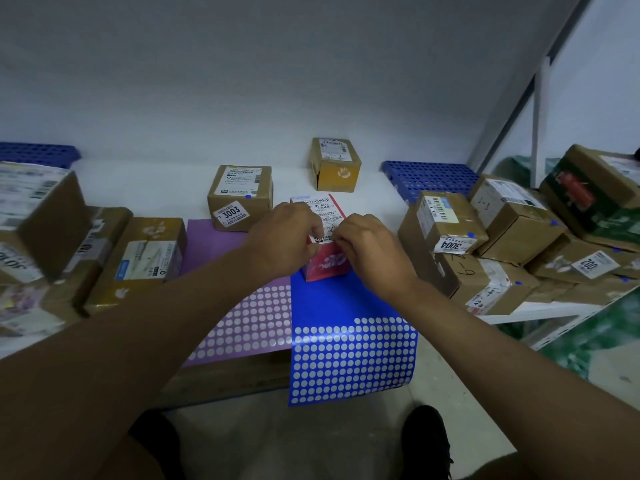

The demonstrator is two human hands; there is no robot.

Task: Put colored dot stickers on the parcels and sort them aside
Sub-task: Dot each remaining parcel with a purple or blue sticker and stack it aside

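At box top: fingers (334,237) of both hands pinched together at label edge, likely pressing a dot on; dot itself hidden.
Left hand (280,237): curled on red box (325,261), steadying it.
Right hand (370,251): fingertips closed at same spot.
Box: stands on blue sheet (349,358), sheets kept close for peeling.
Purple sheet (242,323): beside it.
Dotted parcels (485,244): piled right on worktop (145,188).

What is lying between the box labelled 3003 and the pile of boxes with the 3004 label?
In the head view, the red parcel stands between the 3003 box and the 3004 pile, with the left hand and right hand on it.
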